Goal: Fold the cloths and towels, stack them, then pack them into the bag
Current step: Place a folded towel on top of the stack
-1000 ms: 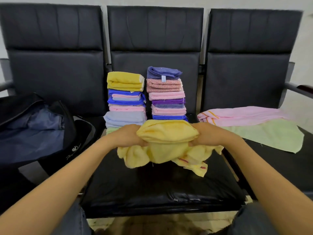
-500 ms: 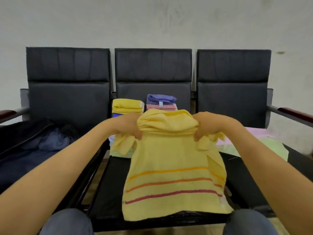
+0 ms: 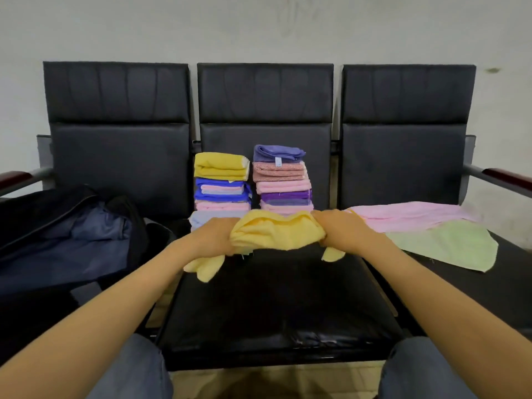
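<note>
At the centre of the frame both hands held the yellow towel point(image 3: 277, 231) bunched above the middle seat point(image 3: 273, 306) — the left hand point(image 3: 214, 237) gripped its left end, the right hand point(image 3: 342, 230) its right, though the fingers were mostly hidden. Two folded stacks point(image 3: 280, 180) stood behind. The open bag point(image 3: 66, 243) lay at left; a pink towel point(image 3: 414, 216) and a green cloth point(image 3: 449, 244) lay spread at right.

Black three-seat bench point(image 3: 273, 306): open dark bag point(image 3: 66, 240) slumps on the left seat, yellow-topped stack point(image 3: 221, 182) and purple-topped stack point(image 3: 280, 180) stand side by side mid-seat, pink towel point(image 3: 411, 216) touching green cloth point(image 3: 449, 244) spread on the right
</note>
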Demonstrator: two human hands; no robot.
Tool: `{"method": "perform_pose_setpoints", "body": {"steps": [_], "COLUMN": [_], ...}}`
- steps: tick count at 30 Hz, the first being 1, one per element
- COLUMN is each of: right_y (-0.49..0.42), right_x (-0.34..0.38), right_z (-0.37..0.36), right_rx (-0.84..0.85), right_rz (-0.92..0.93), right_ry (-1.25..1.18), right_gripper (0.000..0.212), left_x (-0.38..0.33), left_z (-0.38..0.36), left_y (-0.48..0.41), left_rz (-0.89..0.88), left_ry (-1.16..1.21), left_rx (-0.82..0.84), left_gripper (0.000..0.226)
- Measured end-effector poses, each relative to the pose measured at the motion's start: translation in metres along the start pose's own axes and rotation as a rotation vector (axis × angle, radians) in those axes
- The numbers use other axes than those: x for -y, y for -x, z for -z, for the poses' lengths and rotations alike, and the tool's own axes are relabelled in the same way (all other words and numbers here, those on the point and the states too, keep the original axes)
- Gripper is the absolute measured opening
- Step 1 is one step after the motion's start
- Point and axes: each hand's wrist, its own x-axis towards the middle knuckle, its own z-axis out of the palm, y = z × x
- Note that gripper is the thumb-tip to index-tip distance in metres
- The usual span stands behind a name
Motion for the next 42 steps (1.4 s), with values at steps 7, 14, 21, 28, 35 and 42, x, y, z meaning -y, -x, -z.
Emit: {"method": "perform_pose_setpoints", "body": {"steps": [7,14,21,28,35,42], "right_y": [-0.001,-0.023,-0.043,-0.073,-0.090,-0.093], "right_x": [-0.015,-0.032,-0.049,-0.059,-0.052,-0.044], "right_z": [-0.085,-0.116,-0.118,-0.128,-0.170,-0.185], "right_rx": [0.516,0.680,0.691,0.392,0.229,0.224], "right_rz": [0.141,0.014,-0.144,-0.177,-0.206,-0.240], "right_ry": [-0.342,-0.673,-0.970,-0.673,-0.476,-0.318], "right_gripper": [0.063,0.047,0.049,0.018,0.017,0.019], "left_x": [0.044,0.068,0.076,0.086,0.106,0.116], "left_z": [-0.050,-0.072,-0.065,-0.070,-0.098,-0.115], "left_y": [0.009,-0.016,-0.040,-0.064,-0.079,-0.082], "left_rz": [-0.014,0.224,0.221,0.414,0.228,0.071], "left_ry": [-0.038,0.069,0.455,0.620,-0.071,-0.166], "left_rx": [0.710,0.716,0.482,0.305,0.154,-0.036], "left_gripper": [0.075,0.090,0.022,0.019,0.026,0.009]}}
